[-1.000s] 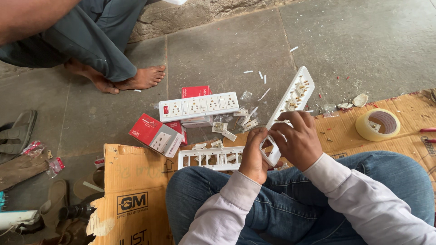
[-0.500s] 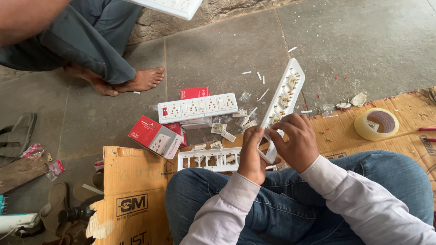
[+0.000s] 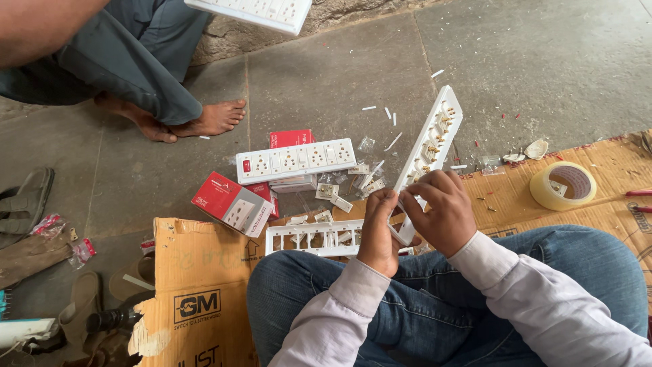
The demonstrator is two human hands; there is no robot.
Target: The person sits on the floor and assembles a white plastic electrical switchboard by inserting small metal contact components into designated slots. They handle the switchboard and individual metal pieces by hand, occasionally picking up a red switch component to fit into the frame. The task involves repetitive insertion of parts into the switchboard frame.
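I hold a long white power strip housing (image 3: pixel 429 148) upright and tilted away from me, its open back with brass contacts showing. My right hand (image 3: pixel 440 212) grips its lower end. My left hand (image 3: pixel 377 231) pinches the same lower end from the left side. A white empty strip frame (image 3: pixel 314 238) lies on the cardboard (image 3: pixel 178 261) just left of my hands. An assembled white power strip (image 3: pixel 296 160) rests on the stone floor beyond it. Small white socket parts (image 3: pixel 334 196) lie scattered between them.
Red and white boxes (image 3: pixel 231 203) sit by the assembled strip. A roll of clear tape (image 3: pixel 562 185) lies on the cardboard at right. Another person's bare foot (image 3: pixel 204 121) rests on the floor at upper left, with a white strip (image 3: pixel 252 11) held above. Sandals (image 3: pixel 26 198) lie at far left.
The housing in my hands has tilted more upright and my hands have shifted slightly on its lower end. The other person's white strip has come into view at the top.
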